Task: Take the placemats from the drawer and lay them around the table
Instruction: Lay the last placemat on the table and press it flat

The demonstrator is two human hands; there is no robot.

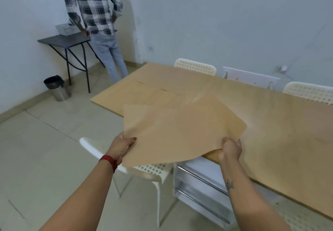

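Note:
A tan placemat (180, 131) hangs over the near edge of the light wooden table (261, 122), held at both near corners. My left hand (122, 145) grips its left corner, thumb on top. My right hand (230, 149) pinches its right corner at the table edge. It may be more than one sheet; I cannot tell. Faint outlines of two mats (153, 90) the same colour as the wood lie flat toward the table's far left end. A white drawer unit (201, 182) with chrome handles stands under the table below my right hand.
A white perforated chair (149, 169) sits under the held mat. Two more white chairs (195, 66) stand along the far side. A person in a checked shirt (95, 5) stands at a dark folding table (64, 40) by the wall. A metal bin (55, 87) stands beside it.

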